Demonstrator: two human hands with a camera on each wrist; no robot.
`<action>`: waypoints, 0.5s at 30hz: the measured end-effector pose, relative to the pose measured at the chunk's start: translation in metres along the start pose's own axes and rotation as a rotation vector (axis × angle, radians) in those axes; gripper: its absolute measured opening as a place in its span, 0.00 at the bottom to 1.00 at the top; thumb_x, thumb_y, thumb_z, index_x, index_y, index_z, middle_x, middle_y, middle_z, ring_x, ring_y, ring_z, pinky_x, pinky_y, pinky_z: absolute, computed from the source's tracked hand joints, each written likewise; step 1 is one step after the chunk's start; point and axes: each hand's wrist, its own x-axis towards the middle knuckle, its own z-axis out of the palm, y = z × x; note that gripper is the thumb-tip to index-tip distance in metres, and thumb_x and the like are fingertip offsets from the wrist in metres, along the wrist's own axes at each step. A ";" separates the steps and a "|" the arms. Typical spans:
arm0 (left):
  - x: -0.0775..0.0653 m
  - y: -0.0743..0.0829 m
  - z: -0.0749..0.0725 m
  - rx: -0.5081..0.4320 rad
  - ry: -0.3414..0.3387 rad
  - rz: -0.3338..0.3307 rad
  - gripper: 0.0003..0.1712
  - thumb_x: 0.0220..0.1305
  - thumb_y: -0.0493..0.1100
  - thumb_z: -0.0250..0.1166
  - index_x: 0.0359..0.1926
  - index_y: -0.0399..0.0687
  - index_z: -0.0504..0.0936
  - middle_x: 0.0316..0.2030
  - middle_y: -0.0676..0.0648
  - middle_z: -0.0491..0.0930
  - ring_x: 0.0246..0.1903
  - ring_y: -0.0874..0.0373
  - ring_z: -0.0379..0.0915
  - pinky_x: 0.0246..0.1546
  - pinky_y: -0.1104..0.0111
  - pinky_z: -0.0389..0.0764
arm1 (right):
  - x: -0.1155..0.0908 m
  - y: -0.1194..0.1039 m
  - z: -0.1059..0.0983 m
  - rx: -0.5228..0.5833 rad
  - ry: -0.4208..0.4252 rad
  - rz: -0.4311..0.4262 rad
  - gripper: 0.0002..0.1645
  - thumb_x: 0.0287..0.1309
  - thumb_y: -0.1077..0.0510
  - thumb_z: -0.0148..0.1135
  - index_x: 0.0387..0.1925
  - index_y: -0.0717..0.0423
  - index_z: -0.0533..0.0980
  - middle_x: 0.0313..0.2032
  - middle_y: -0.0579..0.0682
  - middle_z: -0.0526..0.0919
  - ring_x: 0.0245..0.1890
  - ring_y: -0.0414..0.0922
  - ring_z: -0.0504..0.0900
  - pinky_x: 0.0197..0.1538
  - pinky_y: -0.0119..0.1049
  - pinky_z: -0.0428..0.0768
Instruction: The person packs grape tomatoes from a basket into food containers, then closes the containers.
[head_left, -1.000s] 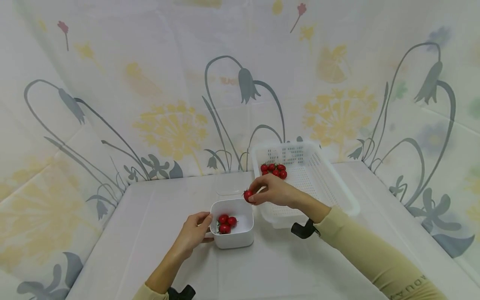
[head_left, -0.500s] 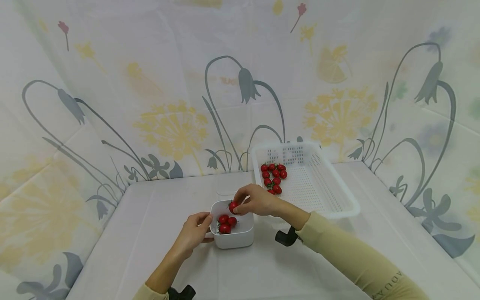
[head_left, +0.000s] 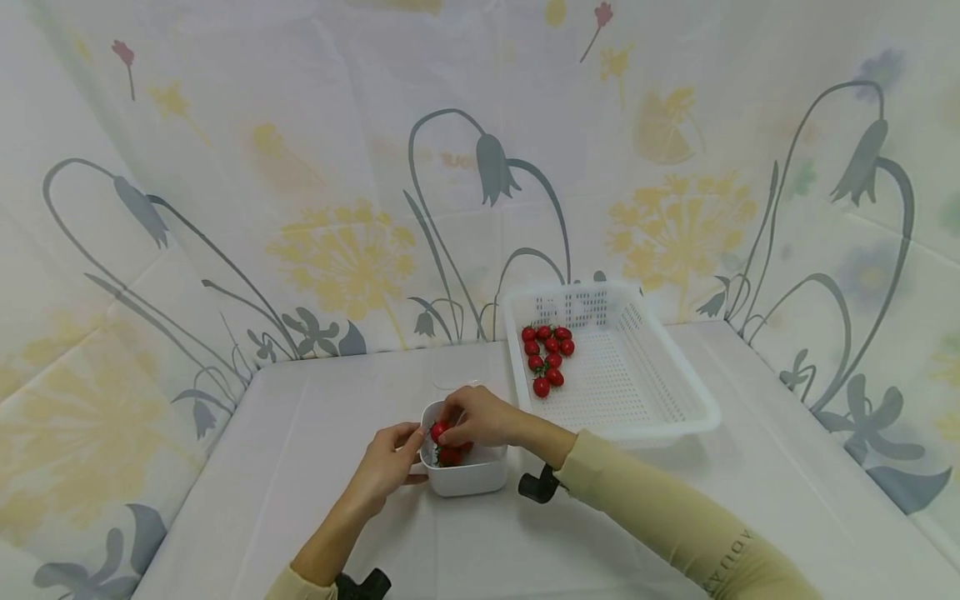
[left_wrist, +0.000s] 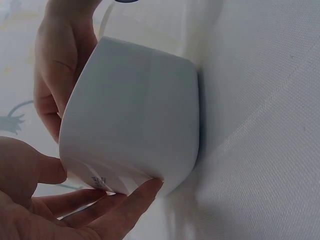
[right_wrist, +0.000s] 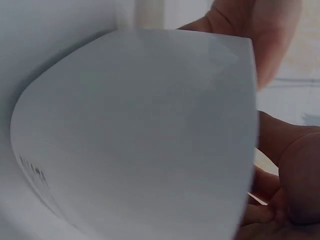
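A small white square box (head_left: 468, 481) stands upright on the table. My left hand (head_left: 384, 468) grips its left side; in the left wrist view the thumb is at the rim and the fingers (left_wrist: 132, 205) lie along the outer wall. My right hand (head_left: 483, 417) reaches over the box opening, pinching a red cherry tomato (head_left: 438, 431) between thumb and fingers. Below it, other cherry tomatoes (head_left: 449, 456) lie in the box, partly hidden by that hand. In the right wrist view the box wall (right_wrist: 135, 130) covers the tomatoes and the fingertips.
A white perforated basket (head_left: 678, 367) stands behind and to the right, with several cherry tomatoes (head_left: 552, 361) along its left side. A clear, thin-edged piece (head_left: 450, 384) lies behind the box. Flower-printed cloth (head_left: 337, 167) rises at the back and sides.
My right hand has carried the cherry tomato left from beside the basket, over the box rim and down into the box. The left hand and the box have stayed in place.
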 end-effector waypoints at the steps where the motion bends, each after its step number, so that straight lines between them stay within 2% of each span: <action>1: 0.000 0.000 0.000 0.000 0.001 0.000 0.22 0.80 0.41 0.53 0.64 0.28 0.74 0.63 0.27 0.74 0.54 0.33 0.80 0.40 0.52 0.90 | 0.002 0.001 0.002 -0.016 0.000 0.004 0.09 0.60 0.61 0.72 0.40 0.60 0.83 0.37 0.47 0.85 0.37 0.40 0.82 0.39 0.29 0.83; 8: 0.000 0.000 0.001 -0.007 0.007 0.005 0.21 0.79 0.40 0.53 0.62 0.27 0.75 0.62 0.27 0.74 0.54 0.32 0.80 0.39 0.53 0.90 | 0.011 0.001 0.012 -0.174 0.020 0.069 0.08 0.60 0.58 0.73 0.40 0.55 0.84 0.35 0.45 0.87 0.36 0.39 0.82 0.39 0.33 0.81; 15: -0.001 0.000 0.001 -0.017 0.007 0.011 0.22 0.79 0.40 0.52 0.63 0.27 0.74 0.62 0.27 0.74 0.54 0.32 0.79 0.39 0.53 0.90 | 0.013 0.002 0.018 -0.273 0.043 0.061 0.06 0.60 0.59 0.73 0.37 0.54 0.83 0.32 0.45 0.85 0.33 0.39 0.79 0.36 0.33 0.79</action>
